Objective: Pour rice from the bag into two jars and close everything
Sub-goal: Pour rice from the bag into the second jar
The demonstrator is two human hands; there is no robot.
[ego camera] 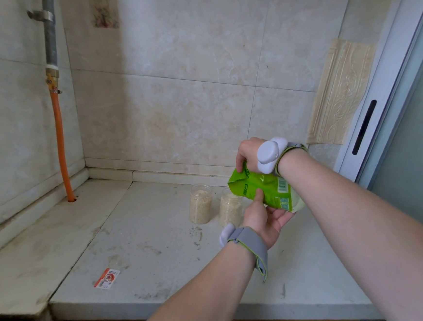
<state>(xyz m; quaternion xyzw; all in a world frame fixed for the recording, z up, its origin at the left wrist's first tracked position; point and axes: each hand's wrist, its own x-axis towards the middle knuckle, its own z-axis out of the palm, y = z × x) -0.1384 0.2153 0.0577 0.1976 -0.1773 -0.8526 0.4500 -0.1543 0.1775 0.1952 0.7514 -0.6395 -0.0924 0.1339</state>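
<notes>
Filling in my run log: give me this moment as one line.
stage: pouring | green bag: tilted over right jar | left hand: supports bag | right hand: grips top | left jar: filled, lidless

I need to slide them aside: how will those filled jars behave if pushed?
Both lidless jars, left jar and right jar, look nearly full of rice, so probably heavy and stable. Tall and narrow, a high push might tip them and spill.

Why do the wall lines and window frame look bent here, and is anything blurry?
Head view: the wide lens bows the window frame and pipe near the edges; soft daylight, no harsh glare; the green bag and both jars look fairly sharp.
</notes>
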